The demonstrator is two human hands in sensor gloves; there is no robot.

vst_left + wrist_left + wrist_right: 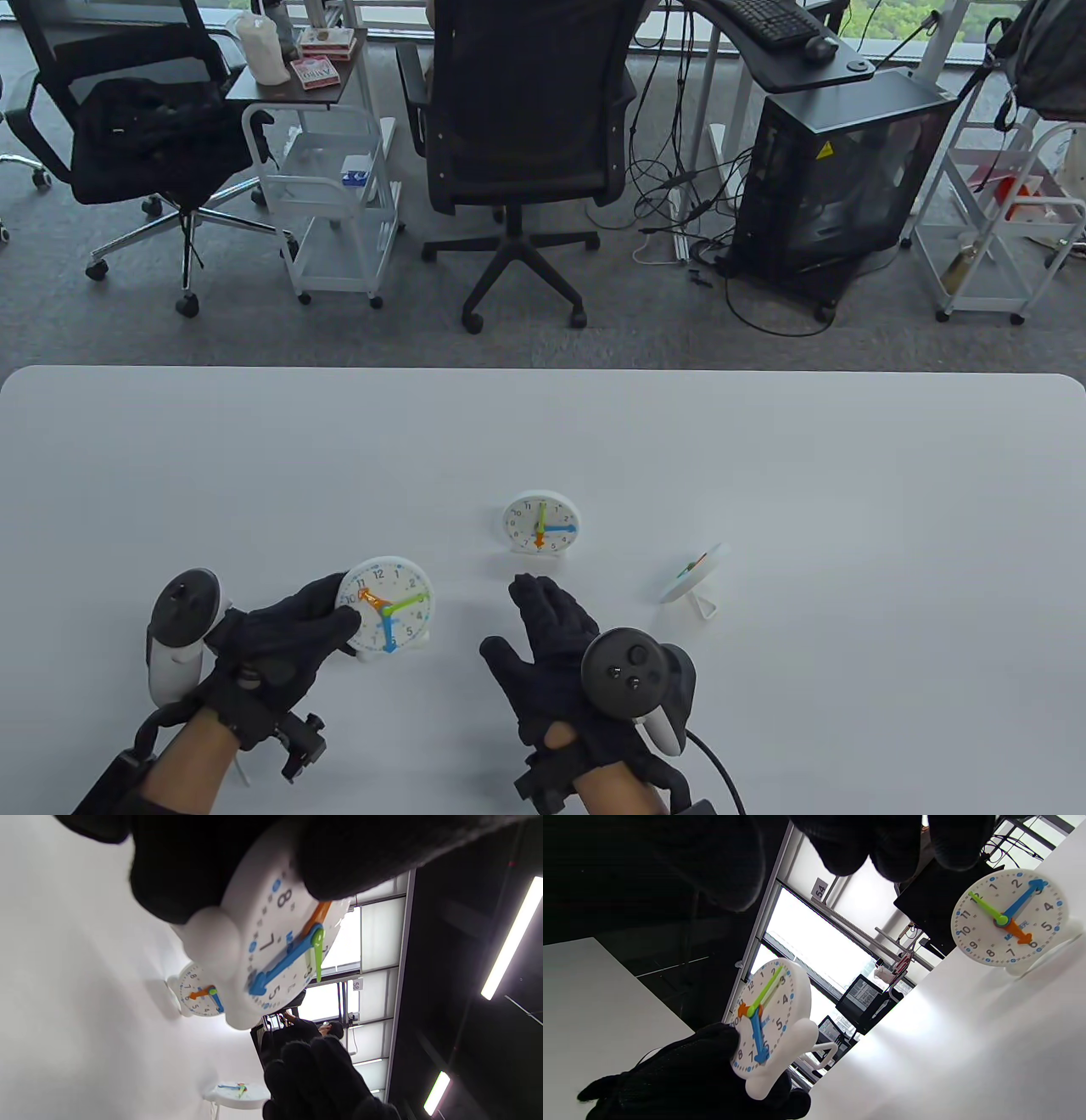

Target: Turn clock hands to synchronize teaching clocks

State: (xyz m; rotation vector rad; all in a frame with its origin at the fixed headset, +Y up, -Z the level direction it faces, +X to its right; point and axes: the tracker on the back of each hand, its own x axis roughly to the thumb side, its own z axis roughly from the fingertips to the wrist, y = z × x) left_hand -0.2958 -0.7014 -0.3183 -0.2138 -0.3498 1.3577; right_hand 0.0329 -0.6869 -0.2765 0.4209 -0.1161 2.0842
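Three white teaching clocks with orange, blue and green hands are on the white table. My left hand grips the nearest clock by its left rim; it also shows in the left wrist view and the right wrist view. Its orange hand points near 10, blue near 6, green near 2. The middle clock stands upright farther back, green at 12, blue at 3, orange at 6. A third clock stands turned sideways at the right. My right hand hovers open between the clocks, holding nothing.
Beyond the table's far edge are two black office chairs, a white trolley, a black computer tower and loose cables on the floor.
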